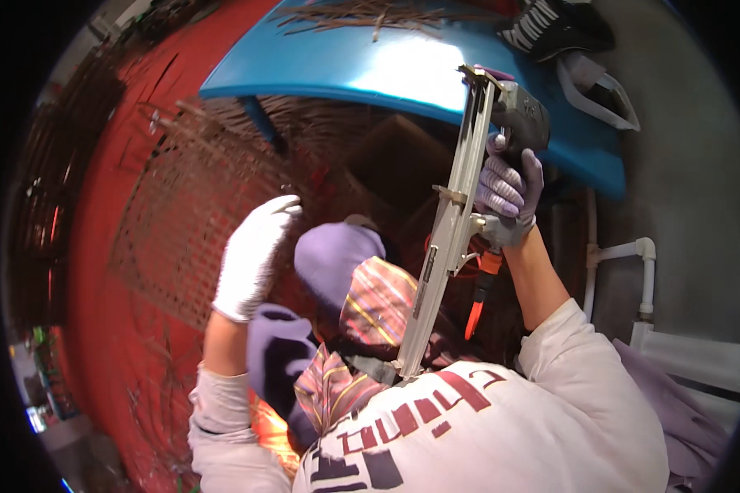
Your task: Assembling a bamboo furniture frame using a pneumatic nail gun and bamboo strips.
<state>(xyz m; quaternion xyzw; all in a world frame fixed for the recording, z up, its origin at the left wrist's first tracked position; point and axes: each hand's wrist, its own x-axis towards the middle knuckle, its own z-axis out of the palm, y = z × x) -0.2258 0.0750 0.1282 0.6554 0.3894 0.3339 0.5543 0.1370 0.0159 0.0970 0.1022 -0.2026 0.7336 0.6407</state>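
Observation:
My right hand [510,193], in a grey and purple striped glove, is wrapped round the black grip of a pneumatic stapler [450,230]. Its long silver magazine slants down toward my chest, and an orange hose fitting [490,263] hangs beneath the grip. My left hand [256,255] wears a white glove; its fingers are bent together close to the edge of a brown lattice panel [193,222]. What those fingers hold, if anything, I cannot make out. Below and between my hands is purple and checked cloth [378,304].
A blue table [321,70] stands ahead, carrying brown sticks [370,15]. Near its right end are a black and white shoe [555,31] and a white plastic tray [592,90]. Beneath it are a cardboard box [399,156] and loose sticks. White pipes [625,251] run along the right.

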